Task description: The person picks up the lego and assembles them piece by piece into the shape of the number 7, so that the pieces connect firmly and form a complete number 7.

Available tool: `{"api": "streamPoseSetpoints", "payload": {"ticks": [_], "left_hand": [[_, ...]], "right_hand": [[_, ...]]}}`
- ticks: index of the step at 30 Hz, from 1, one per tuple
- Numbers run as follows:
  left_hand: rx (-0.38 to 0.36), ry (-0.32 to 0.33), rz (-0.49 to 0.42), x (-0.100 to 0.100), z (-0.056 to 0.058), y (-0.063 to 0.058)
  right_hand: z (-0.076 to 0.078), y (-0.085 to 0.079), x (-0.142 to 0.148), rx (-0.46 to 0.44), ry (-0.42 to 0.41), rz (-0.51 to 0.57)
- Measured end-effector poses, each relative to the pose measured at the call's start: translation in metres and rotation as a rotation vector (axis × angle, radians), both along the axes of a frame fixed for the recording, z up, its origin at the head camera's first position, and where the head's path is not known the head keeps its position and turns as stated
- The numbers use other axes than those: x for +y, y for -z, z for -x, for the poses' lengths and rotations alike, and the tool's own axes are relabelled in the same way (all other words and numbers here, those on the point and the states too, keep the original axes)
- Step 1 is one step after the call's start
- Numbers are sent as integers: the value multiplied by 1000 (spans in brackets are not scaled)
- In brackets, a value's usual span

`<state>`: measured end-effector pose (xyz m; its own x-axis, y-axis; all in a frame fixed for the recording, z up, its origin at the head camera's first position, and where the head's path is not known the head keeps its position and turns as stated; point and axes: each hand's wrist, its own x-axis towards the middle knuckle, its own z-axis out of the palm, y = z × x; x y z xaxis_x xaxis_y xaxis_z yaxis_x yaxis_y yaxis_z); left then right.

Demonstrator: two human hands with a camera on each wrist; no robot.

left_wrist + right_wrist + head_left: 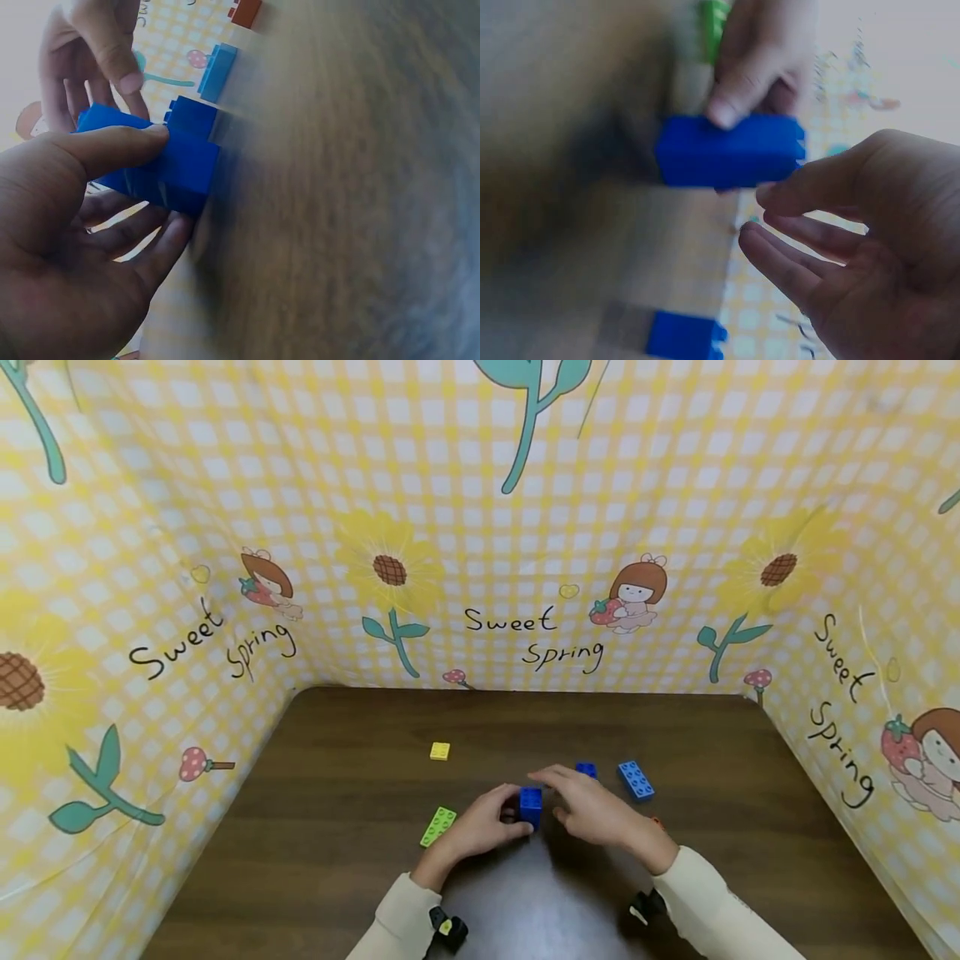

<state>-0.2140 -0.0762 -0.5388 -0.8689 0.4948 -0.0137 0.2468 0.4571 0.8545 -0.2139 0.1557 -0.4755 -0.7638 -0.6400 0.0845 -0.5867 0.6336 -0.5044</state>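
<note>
A tall dark blue toy building block (530, 807) stands upright near the middle of the wooden table, studs on top. My left hand (486, 821) grips it from the side, thumb on the near face and fingers behind, as the left wrist view shows. To the block's right is my right hand (592, 806), its fingers loosely extended and holding nothing. In the right wrist view the right thumb comes right up by the studded end of the block (731, 150). Beyond the right hand sits a smaller dark blue brick (587, 770), partly covered by it in the head view.
Further right lies a lighter blue brick (636, 781); an orange-red brick (657, 823) peeks out behind the right wrist. On the left are a lime green brick (438, 827) and a small yellow brick (440, 751). Yellow checked cloth (480, 568) walls the table (360, 718) on three sides.
</note>
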Motion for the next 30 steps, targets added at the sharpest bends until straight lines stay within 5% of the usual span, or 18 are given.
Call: {"api": "streamPoseSetpoints", "payload": {"ticks": [9, 15, 30], "left_hand": [[108, -97, -124, 5, -4, -8], [52, -181, -177, 10, -4, 0], [-46, -135, -297, 12, 3, 7]], "right_hand": [[22, -2, 34, 100, 218, 84], [34, 21, 53, 65, 263, 114], [34, 52, 54, -35, 325, 110]]}}
